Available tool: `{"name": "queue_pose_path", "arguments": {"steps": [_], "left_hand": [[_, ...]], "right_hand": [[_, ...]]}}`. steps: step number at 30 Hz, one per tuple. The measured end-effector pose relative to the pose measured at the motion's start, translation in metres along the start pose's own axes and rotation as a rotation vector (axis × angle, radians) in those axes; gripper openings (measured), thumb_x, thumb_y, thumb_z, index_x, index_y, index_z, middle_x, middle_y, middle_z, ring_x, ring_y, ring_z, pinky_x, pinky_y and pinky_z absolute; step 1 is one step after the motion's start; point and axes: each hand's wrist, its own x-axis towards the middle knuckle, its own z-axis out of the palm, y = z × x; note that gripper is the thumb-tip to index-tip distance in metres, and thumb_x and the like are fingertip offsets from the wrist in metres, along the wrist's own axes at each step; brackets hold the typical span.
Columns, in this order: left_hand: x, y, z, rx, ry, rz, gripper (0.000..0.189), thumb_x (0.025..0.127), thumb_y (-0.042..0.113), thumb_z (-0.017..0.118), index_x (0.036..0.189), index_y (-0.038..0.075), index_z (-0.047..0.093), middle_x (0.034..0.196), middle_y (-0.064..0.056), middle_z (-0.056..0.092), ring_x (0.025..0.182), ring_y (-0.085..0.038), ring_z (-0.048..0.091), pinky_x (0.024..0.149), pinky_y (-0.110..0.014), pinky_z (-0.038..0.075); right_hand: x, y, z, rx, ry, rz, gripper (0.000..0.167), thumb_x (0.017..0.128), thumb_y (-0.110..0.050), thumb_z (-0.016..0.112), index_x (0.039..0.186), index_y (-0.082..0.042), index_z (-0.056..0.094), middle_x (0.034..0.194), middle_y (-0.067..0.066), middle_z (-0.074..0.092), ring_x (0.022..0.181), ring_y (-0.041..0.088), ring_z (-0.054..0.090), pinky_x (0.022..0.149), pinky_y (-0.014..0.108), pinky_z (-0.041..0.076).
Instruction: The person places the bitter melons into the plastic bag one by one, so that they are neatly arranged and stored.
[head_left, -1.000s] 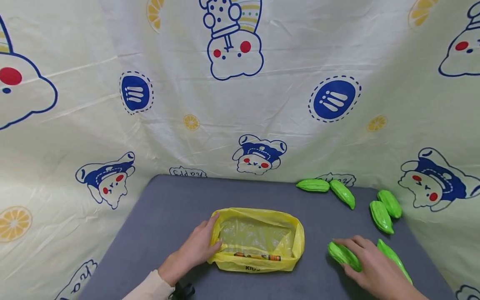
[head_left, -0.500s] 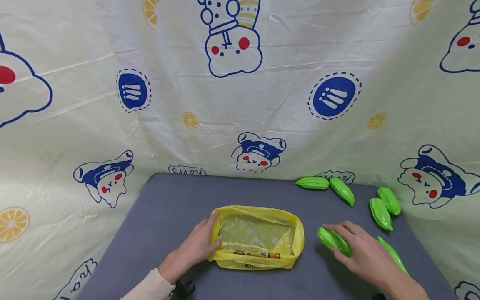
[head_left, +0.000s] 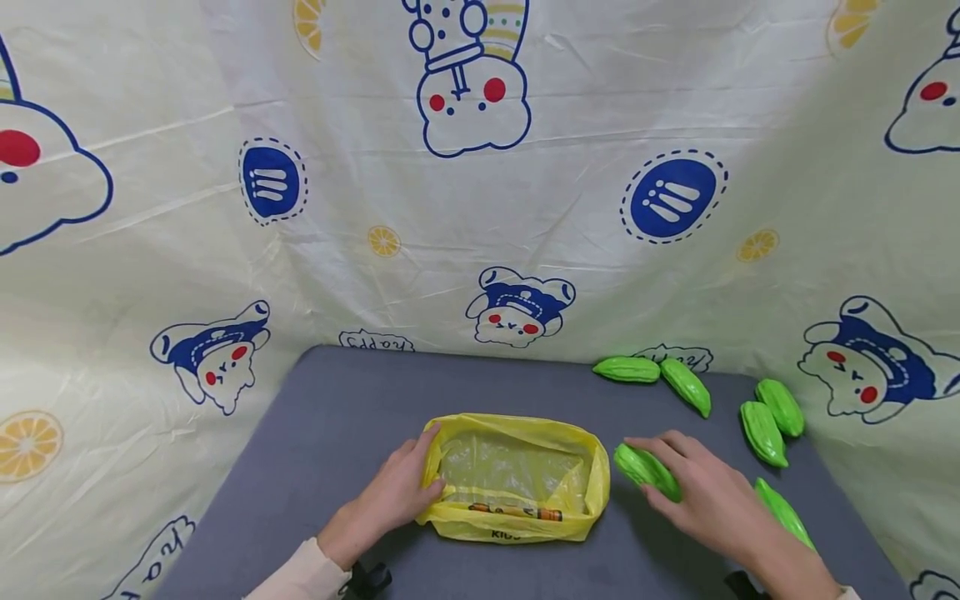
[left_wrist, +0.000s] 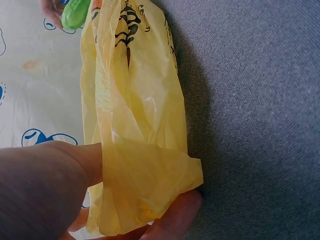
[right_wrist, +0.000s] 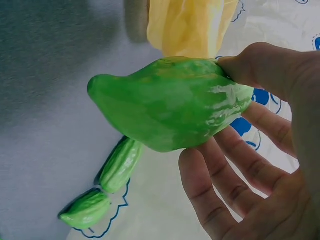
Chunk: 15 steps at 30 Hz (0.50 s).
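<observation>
We note a yellow plastic bag [head_left: 510, 527] standing on the dark table [head_left: 352, 392], its mouth gaping upward, nothing to be seen inside. The left hand [head_left: 393, 492] pinches the left end of its rim between thumb and fingers, probably because film this limp would sag or slide without a steady side. In the right hand [head_left: 693, 492] we find a green vegetable [head_left: 645, 472], pinched and clear of the table, just beside the bag's right end. Thumb on one side, fingertips on the other, the narrow tip left free: a light hold, we judge, that suits a smooth rind. Two more vegetables [head_left: 686, 388] lie end to end by the far edge, two [head_left: 763, 433] side by side at the right, one [head_left: 783, 512] near the right forearm. Both forearms reach in from the near side, angled toward the bag; palms mostly hidden from above.
</observation>
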Motion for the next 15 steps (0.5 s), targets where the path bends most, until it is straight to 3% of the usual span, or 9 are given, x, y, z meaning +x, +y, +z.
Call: {"name": "queue_pose_path", "arguments": {"steps": [5,15], "left_hand": [[0.001,0.0,0.0,-0.004,-0.002,0.006,0.091,0.099,0.015,0.089,0.178,0.005,0.044,0.143,-0.032,0.072,0.112,-0.038,0.075,0.095,-0.06,0.064],[-0.002,-0.001,0.0,-0.004,-0.002,0.01,0.091,0.1,0.015,0.089,0.178,0.005,0.044,0.144,-0.032,0.071,0.111,-0.038,0.075,0.094,-0.06,0.064]], "right_hand": [[0.008,-0.007,-0.001,-0.009,0.024,-0.036,0.062,0.09,-0.024,0.101,0.147,-0.029,0.078,0.128,-0.004,0.075,0.103,0.015,0.071,0.061,0.027,0.047],[0.022,-0.027,0.001,0.016,0.021,-0.075,0.059,0.093,-0.022,0.097,0.149,-0.028,0.077,0.13,-0.002,0.074,0.101,0.01,0.067,0.064,0.027,0.051]]}}
